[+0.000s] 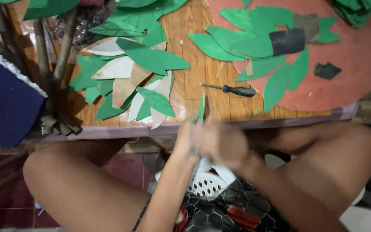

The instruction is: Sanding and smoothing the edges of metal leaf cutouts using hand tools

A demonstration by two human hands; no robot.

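Observation:
Both my hands meet in front of the low table's edge, blurred by motion. My left hand (pixel 187 139) and my right hand (pixel 220 141) are closed together around a thin green paper leaf (pixel 201 107) that sticks up edge-on between them. Which hand grips it more I cannot tell. On the wooden table (pixel 194 64) beyond lies a black-handled screwdriver (pixel 232 89). A pile of green and white-backed paper leaves (pixel 138 73) lies to the left, and more green leaves (pixel 258 47) rest on a reddish round board (pixel 357 60).
A dark blue foam block (pixel 5 103) sits at far left beside brown stick-like branches (pixel 48 56). A dark strip (pixel 287 41) and a small dark scrap (pixel 327 70) lie on the board. A white perforated basket (pixel 207 184) rests in my lap between my knees.

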